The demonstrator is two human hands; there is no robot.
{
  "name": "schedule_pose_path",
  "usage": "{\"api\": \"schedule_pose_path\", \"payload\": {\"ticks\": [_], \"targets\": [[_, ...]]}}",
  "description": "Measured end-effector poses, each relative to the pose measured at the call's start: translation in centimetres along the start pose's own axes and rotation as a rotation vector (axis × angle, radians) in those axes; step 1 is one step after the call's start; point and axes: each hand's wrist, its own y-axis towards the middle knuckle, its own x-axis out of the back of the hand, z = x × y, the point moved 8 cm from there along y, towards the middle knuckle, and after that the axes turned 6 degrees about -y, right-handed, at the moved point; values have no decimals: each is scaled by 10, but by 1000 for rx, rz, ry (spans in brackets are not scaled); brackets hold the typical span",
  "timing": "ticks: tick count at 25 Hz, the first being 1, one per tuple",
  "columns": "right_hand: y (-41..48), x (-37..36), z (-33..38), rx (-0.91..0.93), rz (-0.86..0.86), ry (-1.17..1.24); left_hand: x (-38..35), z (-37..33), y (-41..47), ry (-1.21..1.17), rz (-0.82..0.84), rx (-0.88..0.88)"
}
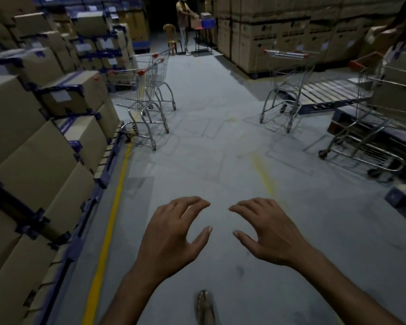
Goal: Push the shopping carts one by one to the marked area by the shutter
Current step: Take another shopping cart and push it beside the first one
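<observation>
two hands, both empty: our left hand [174, 233] and right hand [270, 233] hover loosely curled over the floor [209, 160], ready for a handle we judge, since the nested carts [148, 90] by the left boxes [33, 148], the middle cart [288, 83] and the far-right cart [363, 127] stand well ahead.

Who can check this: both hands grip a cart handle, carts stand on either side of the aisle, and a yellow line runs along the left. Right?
One thing is wrong: the head view shows the left hand and right hand holding nothing, fingers loosely curled. Carts do stand either side; the yellow line runs at left.
</observation>
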Motion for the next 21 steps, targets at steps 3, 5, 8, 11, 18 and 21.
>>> {"api": "schedule_pose_path", "payload": {"ticks": [3,5,8,11,18,21], "targets": [[83,-29,-44,-38,18,-86,-6,56,76,91,-58,-70],[142,-30,-63,-54,-7,-126,-12,95,126,136,-54,-82],[223,-11,-80,-62,-123,-124,-26,160,197,203,-12,-60],[288,2,-92,-21,-249,-157,-45,216,258,269,14,-29],[440,-63,-213,-29,-243,-226,-109,316,421,370,-28,43],[511,-91,-280,-46,-187,-251,-133,351,492,425,-59,60]]}}
